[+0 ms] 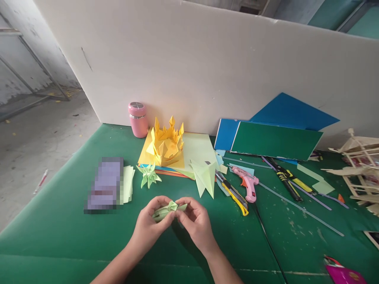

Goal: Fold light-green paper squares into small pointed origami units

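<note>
Between my two hands, just above the table, is a folded piece of light green paper [163, 213] with a small peaked bump at its middle. My left hand [152, 221] grips its left part, thumb in front and fingers behind. At its right end my right hand [194, 221] pinches it, and the fingertips partly hide that end. Beyond my hands sits a light green origami flower [149, 175] with pointed petals. A larger pale green folded paper shape [203, 175] with sharp points stands to its right.
A yellow paper crown [166, 148] rests on stacked coloured sheets beside a pink flask [138, 120]. At left lie a blurred phone-like object [105, 185] and green paper slips [128, 183]. Rightward are a yellow cutter [233, 194], pink glue gun [247, 183], pliers [286, 181] and a wooden stick model [363, 165].
</note>
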The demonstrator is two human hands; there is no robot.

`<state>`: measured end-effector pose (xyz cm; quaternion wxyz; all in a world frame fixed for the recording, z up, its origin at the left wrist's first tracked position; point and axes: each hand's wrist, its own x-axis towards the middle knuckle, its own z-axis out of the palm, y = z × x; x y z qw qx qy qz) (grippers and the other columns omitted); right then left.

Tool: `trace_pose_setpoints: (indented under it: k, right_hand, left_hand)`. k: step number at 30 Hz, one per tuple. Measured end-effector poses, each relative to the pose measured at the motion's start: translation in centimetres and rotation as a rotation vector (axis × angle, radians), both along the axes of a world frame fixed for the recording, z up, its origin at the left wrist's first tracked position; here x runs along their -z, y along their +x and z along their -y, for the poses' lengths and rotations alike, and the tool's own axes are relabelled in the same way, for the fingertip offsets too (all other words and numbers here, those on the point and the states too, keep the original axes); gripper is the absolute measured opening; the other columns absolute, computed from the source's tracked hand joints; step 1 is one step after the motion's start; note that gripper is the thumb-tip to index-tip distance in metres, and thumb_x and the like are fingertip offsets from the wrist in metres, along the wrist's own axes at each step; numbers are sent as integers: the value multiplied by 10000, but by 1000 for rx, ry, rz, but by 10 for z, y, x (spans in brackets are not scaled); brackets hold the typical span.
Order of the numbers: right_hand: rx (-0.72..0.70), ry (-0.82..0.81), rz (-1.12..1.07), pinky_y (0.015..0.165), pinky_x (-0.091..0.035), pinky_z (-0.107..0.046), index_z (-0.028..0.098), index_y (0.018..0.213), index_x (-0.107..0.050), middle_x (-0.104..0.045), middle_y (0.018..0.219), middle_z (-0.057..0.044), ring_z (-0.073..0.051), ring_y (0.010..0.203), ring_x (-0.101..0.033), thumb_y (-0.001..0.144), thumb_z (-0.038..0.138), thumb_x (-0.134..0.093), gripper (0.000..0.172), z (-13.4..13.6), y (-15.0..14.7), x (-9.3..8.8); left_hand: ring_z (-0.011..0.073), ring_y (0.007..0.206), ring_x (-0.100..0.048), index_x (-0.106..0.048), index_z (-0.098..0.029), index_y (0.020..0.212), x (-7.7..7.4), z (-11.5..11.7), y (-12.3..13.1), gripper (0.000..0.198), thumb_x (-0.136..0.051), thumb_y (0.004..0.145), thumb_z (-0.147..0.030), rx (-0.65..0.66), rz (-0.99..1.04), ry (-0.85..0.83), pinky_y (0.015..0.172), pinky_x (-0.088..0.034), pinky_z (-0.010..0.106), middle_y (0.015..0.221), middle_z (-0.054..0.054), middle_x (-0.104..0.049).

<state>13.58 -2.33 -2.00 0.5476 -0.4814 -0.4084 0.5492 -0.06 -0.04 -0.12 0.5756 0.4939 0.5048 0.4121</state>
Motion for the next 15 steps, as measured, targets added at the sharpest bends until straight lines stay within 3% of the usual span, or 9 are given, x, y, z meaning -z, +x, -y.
trace_pose_setpoints:
  k: [7, 11, 15]
  right_hand:
    - [-22, 55, 47, 512, -396, -218, 226, 889, -656, -457, 613, 51, -97, 522, -442, 764, 232, -588, 143, 3, 2, -5]
    - [-96, 146, 142, 586, -437, -252, 237, 929, -655, -519, 677, 26, -127, 599, -507, 797, 212, -522, 189, 4, 3, -9]
    - [-60, 255, 330, 667, -465, -278, 228, 886, -620, -572, 795, -14, -168, 741, -555, 789, 222, -584, 103, 5, 4, -9]
  left_hand:
    - [124, 535, -560, -614, -191, 749, -3, 1, 1, 219, -723, 641, -348, 60, 38, -66, 528, -482, 240, 685, -9, -607]
    - [115, 512, -536, -582, -199, 708, -1, 2, 0, 181, -705, 660, -322, 67, 17, -21, 509, -460, 224, 613, -34, -570]
    - [108, 537, -534, -616, -192, 686, 1, 3, -2, 145, -706, 644, -298, 34, -41, 33, 529, -453, 212, 632, -28, -587]
